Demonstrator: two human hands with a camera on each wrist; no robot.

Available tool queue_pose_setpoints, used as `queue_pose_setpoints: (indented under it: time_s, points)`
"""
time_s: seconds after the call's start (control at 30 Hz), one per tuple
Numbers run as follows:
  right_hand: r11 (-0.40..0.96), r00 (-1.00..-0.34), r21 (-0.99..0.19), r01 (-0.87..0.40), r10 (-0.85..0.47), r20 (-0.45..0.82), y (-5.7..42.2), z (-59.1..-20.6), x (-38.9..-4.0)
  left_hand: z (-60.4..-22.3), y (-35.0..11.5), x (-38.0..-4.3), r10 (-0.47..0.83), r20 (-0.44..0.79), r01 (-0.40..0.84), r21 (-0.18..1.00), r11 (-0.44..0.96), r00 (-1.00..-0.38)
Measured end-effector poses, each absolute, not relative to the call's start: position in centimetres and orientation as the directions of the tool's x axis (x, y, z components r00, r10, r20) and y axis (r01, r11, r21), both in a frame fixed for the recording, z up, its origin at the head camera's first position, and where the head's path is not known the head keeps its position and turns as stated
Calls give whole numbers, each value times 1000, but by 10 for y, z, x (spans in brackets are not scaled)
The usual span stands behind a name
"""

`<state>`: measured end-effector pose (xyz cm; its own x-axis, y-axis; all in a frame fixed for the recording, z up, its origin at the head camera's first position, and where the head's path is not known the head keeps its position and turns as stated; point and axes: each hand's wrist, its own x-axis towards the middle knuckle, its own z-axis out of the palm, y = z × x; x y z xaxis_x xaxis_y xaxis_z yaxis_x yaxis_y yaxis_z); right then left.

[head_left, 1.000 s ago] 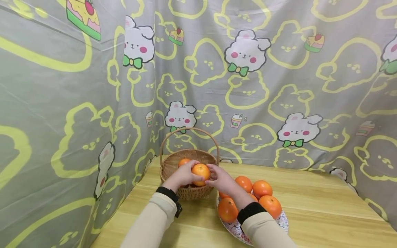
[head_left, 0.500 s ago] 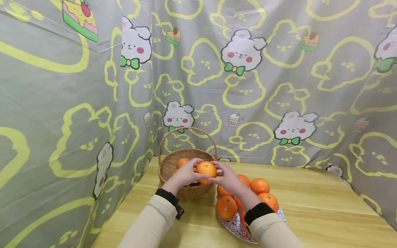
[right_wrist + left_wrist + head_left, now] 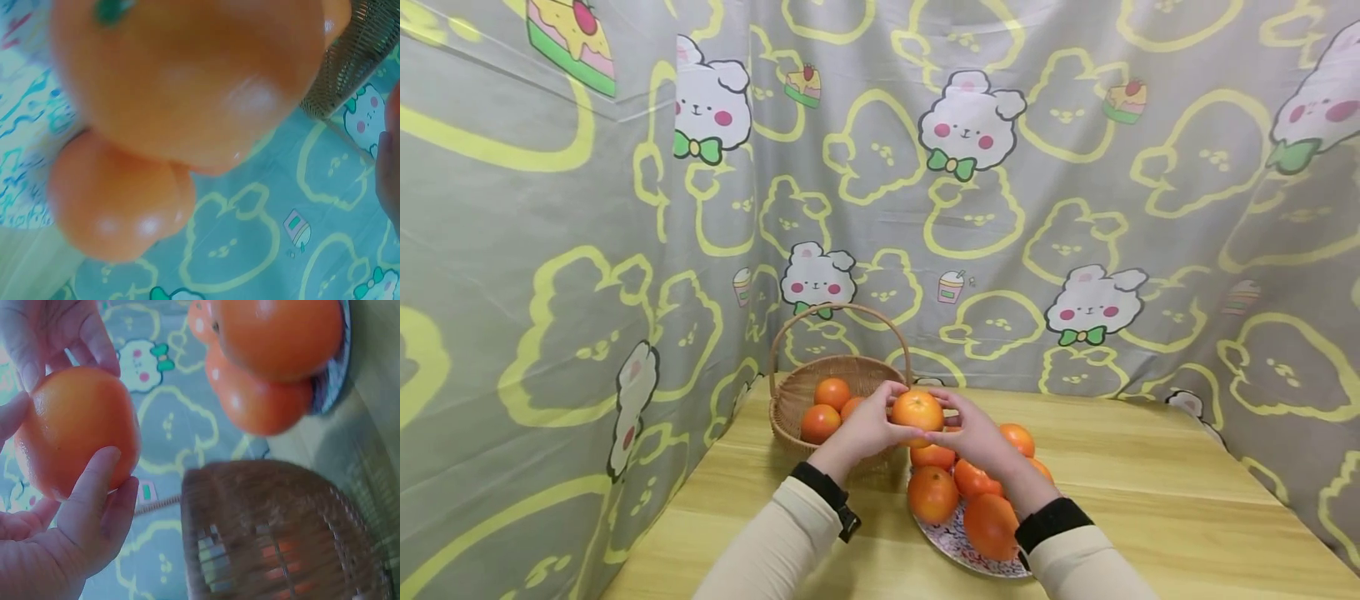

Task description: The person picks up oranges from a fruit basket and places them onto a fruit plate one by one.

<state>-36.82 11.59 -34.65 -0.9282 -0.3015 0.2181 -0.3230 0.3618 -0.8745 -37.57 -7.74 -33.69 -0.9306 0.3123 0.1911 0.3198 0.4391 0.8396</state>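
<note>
Both hands hold one orange (image 3: 917, 414) between them in the head view, raised over the gap between basket and plate. My left hand (image 3: 868, 427) grips its left side, thumb across the front, and my right hand (image 3: 976, 432) grips the right side. The left wrist view shows the same orange (image 3: 78, 428) with fingers curled round it from both sides. A wicker basket (image 3: 786, 417) with several oranges (image 3: 821, 424) stands left of the hands. Below the right forearm, a patterned plate (image 3: 951, 542) carries several more oranges (image 3: 992, 527), partly hidden by that arm.
The basket's tall arched handle (image 3: 841, 307) rises behind the left hand. A wooden table (image 3: 1150, 492) extends to the right of the plate. Grey cartoon-print curtains (image 3: 880, 208) hang behind the table and along its left side.
Both hands have carried the orange from over the basket rightward toward the plate. The oranges in the basket now show more fully, and the head view has shifted slightly right.
</note>
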Motion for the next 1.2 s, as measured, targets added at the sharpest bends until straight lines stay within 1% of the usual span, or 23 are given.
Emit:
queue_pose_setpoints:
  time_s: [0.2, 0.33, 0.57, 0.73, 0.87, 0.97, 1.2]
  points:
    - [397, -951, -876, -274, -246, 186, 142, -346, -354, -336, -53, -369, 336, 192, 341, 813, 472, -922]
    - [415, -958, -871, -263, -216, 186, 159, -347, -346, -337, -35, -366, 368, 221, 383, 803, 456, -903]
    - [448, -956, -849, -279, -209, 204, 195, -348, -332, -344, 3, -359, 405, 215, 372, 855, 361, -888]
    - [461, -966, -851, -252, -172, 193, 217, -354, -321, -352, 29, -352, 406, 242, 406, 827, 389, -881]
    - [461, -973, -858, -227, -146, 179, 232, -362, -313, -360, 46, -346, 406, 208, 371, 848, 378, -890]
    - [462, -977, -861, -213, -130, 172, 242, -368, -307, -367, 57, -343, 414, 189, 363, 843, 397, -891]
    - [448, -984, -877, -177, -95, 150, 261, -388, -293, -381, 76, -334, 443, 174, 403, 769, 497, -879]
